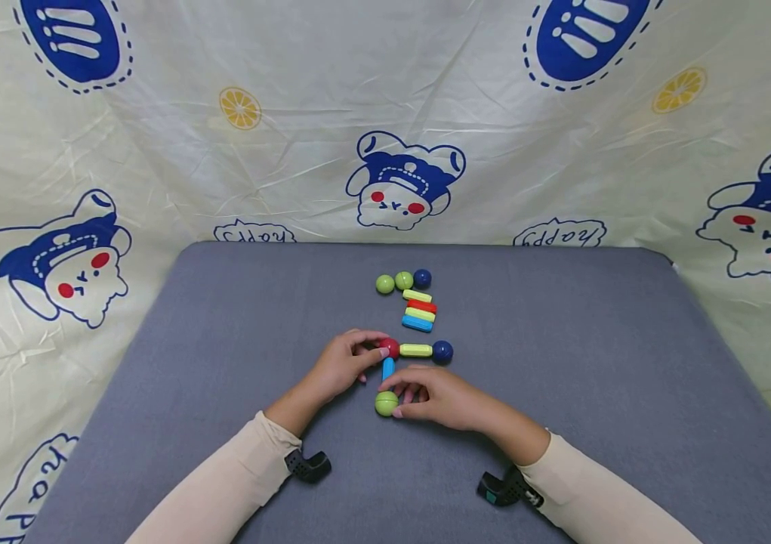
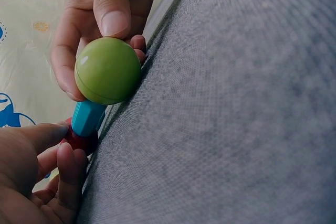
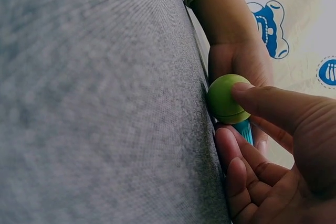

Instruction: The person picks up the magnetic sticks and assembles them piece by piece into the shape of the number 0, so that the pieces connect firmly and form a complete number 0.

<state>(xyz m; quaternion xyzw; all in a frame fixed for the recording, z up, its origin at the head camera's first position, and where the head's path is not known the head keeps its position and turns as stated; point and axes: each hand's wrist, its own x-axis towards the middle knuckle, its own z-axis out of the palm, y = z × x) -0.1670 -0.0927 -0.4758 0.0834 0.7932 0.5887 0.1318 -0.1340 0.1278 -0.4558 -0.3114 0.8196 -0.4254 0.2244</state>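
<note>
I watch the left hand (image 1: 339, 369) pinching the red ball (image 1: 390, 347) roughly midway between the side edges of the table (image 1: 582, 355); the blue rod (image 1: 388, 368) runs nearward to the green ball (image 1: 387, 403), pinched by the right hand (image 1: 445, 397). A sideways twist could, I judge, break the yellow rod (image 1: 416, 350) loose.

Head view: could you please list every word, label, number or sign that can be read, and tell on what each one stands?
"happy": cloth, just above the table edge, left of centre.
"happy": cloth, same edge, right of centre.
"hap": cloth, lower left, cut off by the picture edge.
"!!!"-like signs: the two blue ovals on the cloth.
White mark on the right wristband: too small to read.
Balls and rods: none visible.
</note>
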